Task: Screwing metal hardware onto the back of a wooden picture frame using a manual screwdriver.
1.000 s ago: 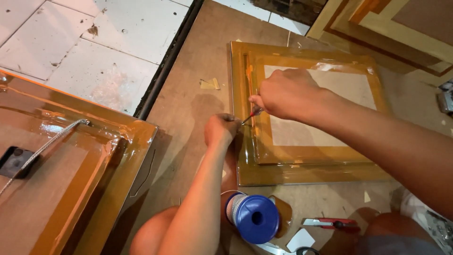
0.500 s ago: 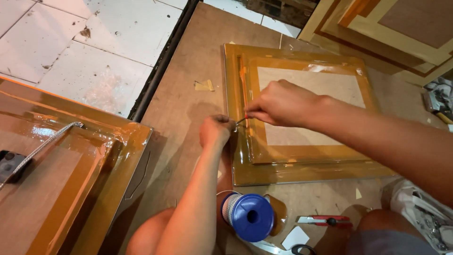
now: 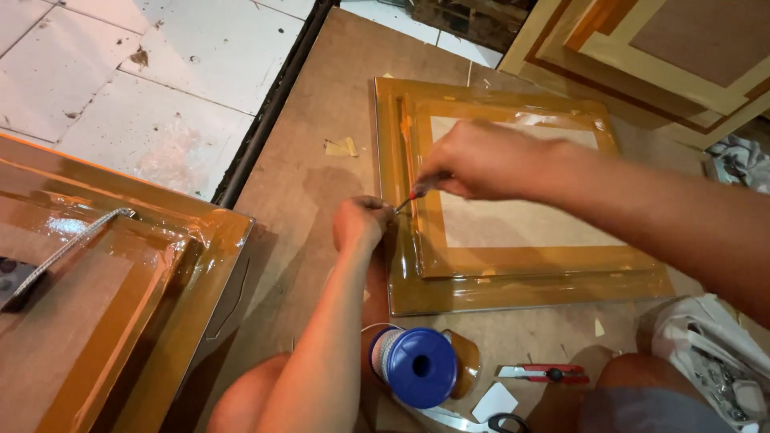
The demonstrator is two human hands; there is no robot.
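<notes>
A square wooden panel (image 3: 513, 285) wrapped in shiny amber tape lies on a brown board (image 3: 321, 184) on the floor. My right hand (image 3: 477, 160) rests over the panel's left part and is closed on a small red-handled blade (image 3: 407, 200), whose tip meets the panel's left edge. My left hand (image 3: 361, 223) is closed at that same left edge, pinching something thin right next to the blade tip; what it grips is too small to tell.
A blue tape spool (image 3: 419, 367) stands by my knee, with a red utility knife (image 3: 541, 372) and scissors (image 3: 505, 422) next to it. A large amber-wrapped panel (image 3: 112, 297) lies at the left. Stacked framed panels (image 3: 658, 56) sit at the top right, white floor tiles (image 3: 144, 72) at the top left.
My right hand and the blade have stayed at the panel's left edge. The view has shifted slightly, so the panel sits a little lower and more to the left.
</notes>
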